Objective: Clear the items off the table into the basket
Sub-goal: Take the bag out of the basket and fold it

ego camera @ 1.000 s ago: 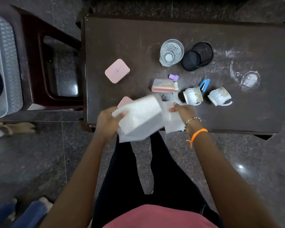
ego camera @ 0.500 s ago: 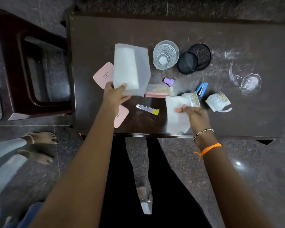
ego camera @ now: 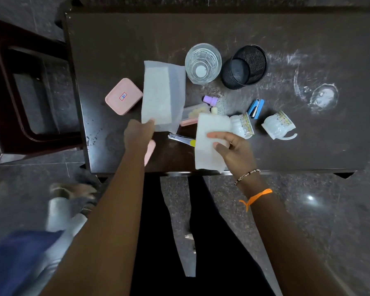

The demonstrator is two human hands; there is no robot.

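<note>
White foam pad point(ego camera: 212, 142): pinched by right hand point(ego camera: 233, 148), now lifted at surface point(ego camera: 308, 150) near edge. Plastic sleeve point(ego camera: 162, 99): gripped by left hand point(ego camera: 138, 135), unchanged since half a second ago. Basket out of view; nothing cleared yet.

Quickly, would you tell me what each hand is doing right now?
Left hand: pinching the larger white sheet.
Right hand: gripping the smaller white sheet.
</note>
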